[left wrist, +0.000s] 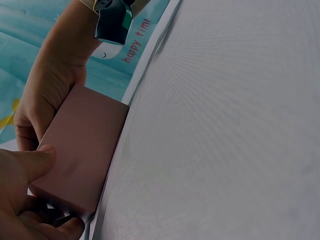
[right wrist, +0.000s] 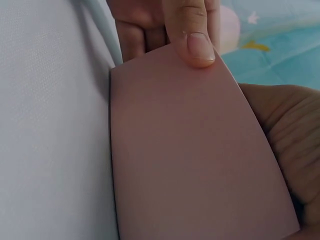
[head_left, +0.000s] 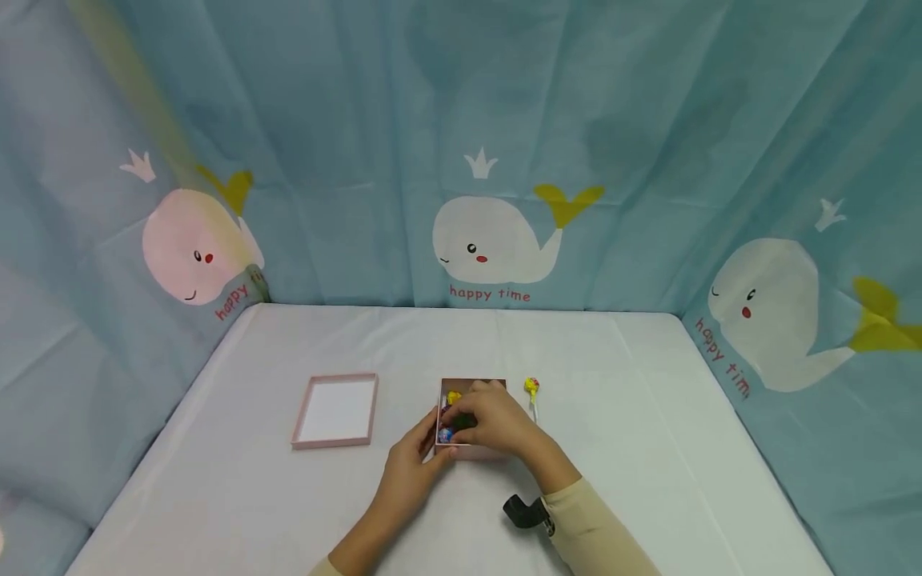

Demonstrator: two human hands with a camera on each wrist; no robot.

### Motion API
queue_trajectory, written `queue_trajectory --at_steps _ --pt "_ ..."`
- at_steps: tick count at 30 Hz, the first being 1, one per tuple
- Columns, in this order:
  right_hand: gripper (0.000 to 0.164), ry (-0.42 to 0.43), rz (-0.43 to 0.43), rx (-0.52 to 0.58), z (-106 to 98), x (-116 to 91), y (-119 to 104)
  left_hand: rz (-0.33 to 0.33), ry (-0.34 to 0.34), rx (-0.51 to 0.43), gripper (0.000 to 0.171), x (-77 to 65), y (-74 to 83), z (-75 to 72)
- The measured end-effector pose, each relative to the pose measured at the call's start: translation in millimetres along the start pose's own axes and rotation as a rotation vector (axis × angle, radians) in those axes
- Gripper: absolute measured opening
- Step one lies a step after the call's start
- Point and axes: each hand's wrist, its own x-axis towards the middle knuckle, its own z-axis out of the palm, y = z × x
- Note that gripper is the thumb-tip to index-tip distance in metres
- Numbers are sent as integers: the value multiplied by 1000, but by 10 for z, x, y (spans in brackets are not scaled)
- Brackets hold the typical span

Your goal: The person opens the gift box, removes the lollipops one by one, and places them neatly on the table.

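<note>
A pink open-topped box point(head_left: 471, 452) stands on the white table. My left hand point(head_left: 409, 472) grips its near left corner, thumb on the front wall point(right wrist: 195, 145) and fingers along the left side. Over the box's opening, my right hand point(head_left: 497, 418) reaches in with bent fingers. Inside lie wrapped candies, among them a yellow one point(head_left: 453, 397) and a blue one point(head_left: 446, 435). Something dark green shows under the right fingers; I cannot tell whether they pinch it. In both wrist views the box wall hides the contents.
Left of the box lies its pink-rimmed lid point(head_left: 334, 410), white inside facing up. A yellow-wrapped lollipop point(head_left: 531, 386) with a white stick lies just right of the box. A blue curtain point(head_left: 346, 160) printed with whales stands around the table's back and sides.
</note>
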Motion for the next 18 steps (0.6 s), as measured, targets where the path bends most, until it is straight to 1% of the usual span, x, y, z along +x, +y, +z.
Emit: queue_trajectory --at_steps 4,12,18 --pt "28 3 7 -2 32 -13 -2 10 4 -8 75 -23 5 13" --pt "27 -21 10 -13 108 -29 -29 -12 5 -25 76 -95 -21 32" --pt "25 -17 12 -40 46 4 -44 6 18 -25 76 -51 -11 39"
